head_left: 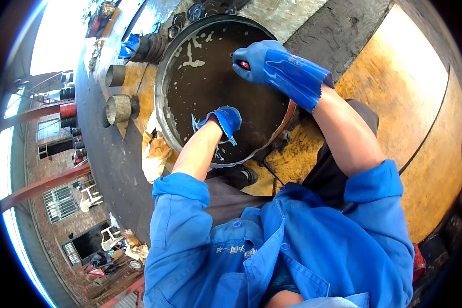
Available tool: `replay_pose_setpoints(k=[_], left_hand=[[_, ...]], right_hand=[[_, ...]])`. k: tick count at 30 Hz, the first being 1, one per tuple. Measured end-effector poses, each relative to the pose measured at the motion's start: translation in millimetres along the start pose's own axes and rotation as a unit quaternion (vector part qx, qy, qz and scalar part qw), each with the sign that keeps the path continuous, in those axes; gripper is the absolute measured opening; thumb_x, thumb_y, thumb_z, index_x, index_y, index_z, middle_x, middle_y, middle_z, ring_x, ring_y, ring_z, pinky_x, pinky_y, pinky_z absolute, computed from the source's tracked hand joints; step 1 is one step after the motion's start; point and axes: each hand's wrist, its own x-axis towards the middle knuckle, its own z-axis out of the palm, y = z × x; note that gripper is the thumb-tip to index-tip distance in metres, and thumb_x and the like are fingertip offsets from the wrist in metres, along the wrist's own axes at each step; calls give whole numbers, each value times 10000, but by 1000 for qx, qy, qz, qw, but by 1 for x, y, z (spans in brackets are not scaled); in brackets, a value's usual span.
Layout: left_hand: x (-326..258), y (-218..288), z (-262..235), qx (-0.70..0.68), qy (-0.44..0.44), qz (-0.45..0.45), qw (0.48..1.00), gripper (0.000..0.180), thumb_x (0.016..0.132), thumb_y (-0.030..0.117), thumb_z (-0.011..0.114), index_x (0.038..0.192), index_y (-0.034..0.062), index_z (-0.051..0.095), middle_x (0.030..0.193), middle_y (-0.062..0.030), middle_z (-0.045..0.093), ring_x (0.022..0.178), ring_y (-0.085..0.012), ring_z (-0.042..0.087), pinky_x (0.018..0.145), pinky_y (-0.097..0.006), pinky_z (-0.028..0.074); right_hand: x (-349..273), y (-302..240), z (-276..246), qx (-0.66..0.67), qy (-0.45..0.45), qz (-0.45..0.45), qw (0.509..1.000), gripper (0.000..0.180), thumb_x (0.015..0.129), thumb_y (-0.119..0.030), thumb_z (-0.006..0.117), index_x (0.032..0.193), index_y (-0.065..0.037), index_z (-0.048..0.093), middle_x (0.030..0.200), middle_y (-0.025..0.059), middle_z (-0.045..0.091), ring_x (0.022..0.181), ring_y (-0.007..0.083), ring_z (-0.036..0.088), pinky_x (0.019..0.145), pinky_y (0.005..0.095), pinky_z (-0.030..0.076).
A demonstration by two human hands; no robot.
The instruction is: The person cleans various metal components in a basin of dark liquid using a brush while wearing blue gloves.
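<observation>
A wide round metal basin (159,102) holds dark brown liquid (210,87) with pale foam patches near its left side. My left hand (228,120) is sunk in the liquid; only the blue glove's cuff shows, and its fingers are hidden. Above the basin's right side, my right hand (254,61) is closed in a long blue rubber glove. A small red object (245,65) shows inside its curled fingers, too little of it to name. Both forearms are bare below rolled blue sleeves.
Left of the basin stand metal rings (118,109) and a ribbed dark cylinder (151,49) with a blue cloth or glove beside it. A stained yellowish cloth (156,149) lies by the rim. Dark metal parts (203,9) sit behind. My legs straddle the basin's near side.
</observation>
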Motion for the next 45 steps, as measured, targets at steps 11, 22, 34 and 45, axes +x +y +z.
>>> replay_pose_setpoints(k=[11, 22, 34, 45], left_hand=[[-12, -10, 6, -187, -42, -150, 970, 361, 942, 263, 638, 1221, 70, 763, 1285, -215, 726, 1236, -435, 666, 1009, -502, 551], [73, -34, 18, -616, 103, -117, 772, 343, 1053, 323, 601, 1258, 84, 738, 1173, -91, 755, 1064, -190, 672, 998, -361, 509], [-4, -1, -61, -968, 138, -93, 187, 521, 1017, 530, 638, 1242, 74, 751, 1227, -205, 746, 1137, -246, 654, 1020, -338, 506], [40, -87, -29, -882, -63, 65, -463, 485, 1058, 501, 582, 1100, 44, 739, 1052, -126, 760, 1040, -240, 666, 963, -346, 502]], right_hand=[[1, -6, -5, -6, -64, 28, 998, 291, 971, -407, 611, 1050, -175, 767, 913, 130, 771, 890, 387, 740, 807, 499, 595], [3, -1, -9, -37, -90, 52, 994, 323, 981, -409, 605, 1068, -148, 773, 989, 153, 778, 958, 385, 742, 857, 505, 595], [9, 6, -10, -11, -3, 77, 997, 236, 958, -358, 673, 1072, -169, 758, 937, 137, 766, 904, 383, 732, 799, 495, 595], [4, 17, -19, -23, 13, 101, 995, 223, 967, -343, 663, 1059, -163, 756, 891, 157, 754, 853, 395, 729, 774, 498, 592]])
